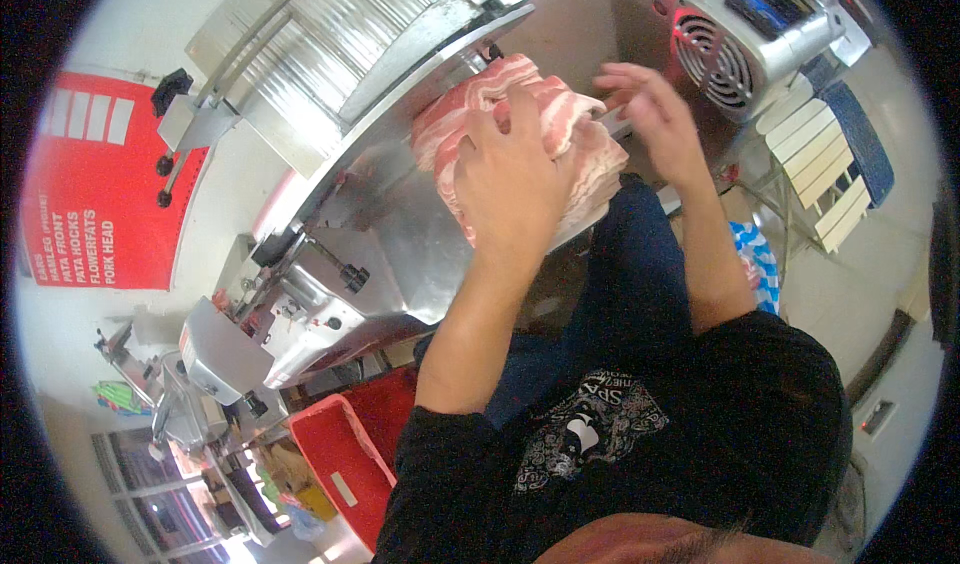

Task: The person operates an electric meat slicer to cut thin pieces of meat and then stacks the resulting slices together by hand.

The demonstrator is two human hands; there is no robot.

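A thick pile of sliced, streaky raw pork [487, 99] sits at the receiving side of a metal meat slicer [375, 99]. My left hand [510, 166] presses on the pile from above, its fingers spread and bent into the slices. Slightly blurred, my right hand [652, 114] is raised to the right of the meat, apart from it, fingers spread and holding nothing. Under the pile lies a pale tray or board edge [589, 223], mostly hidden by the meat. The slicer's ribbed carriage plate [300, 61] stands beyond the blade's rim.
Another metal machine [720, 54] with a round vent stands at upper right, near a slatted folding chair [810, 151]. A red plastic crate [330, 444] is below the slicer. A blue-and-white striped bag [757, 264] lies behind my right forearm. More metal equipment [187, 406] stands at lower left.
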